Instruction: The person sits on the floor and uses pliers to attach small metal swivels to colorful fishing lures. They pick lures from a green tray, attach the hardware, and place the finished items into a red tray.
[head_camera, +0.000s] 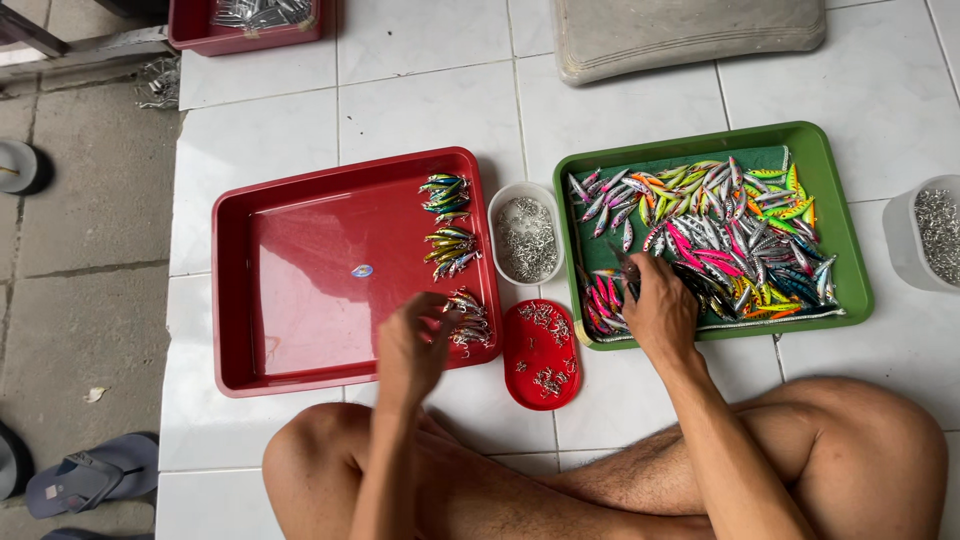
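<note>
My left hand (415, 345) hovers over the near right corner of the red tray (300, 300), fingers bent by a small pile of silvery fishing lures (470, 318); whether it grips one I cannot tell. My right hand (655, 305) reaches into the green tray (840, 230) and pinches a lure at the near left of its heap of colourful lures (715, 235). Two more lure clusters (448, 220) lie along the red tray's right side.
A white tub of metal hooks (526, 235) stands between the trays, with a small red lid of hooks (541, 355) in front. Another tub (932, 235) sits at far right, a grey cushion (690, 35) at the back, a sandal (85, 480) at left. My crossed legs fill the foreground.
</note>
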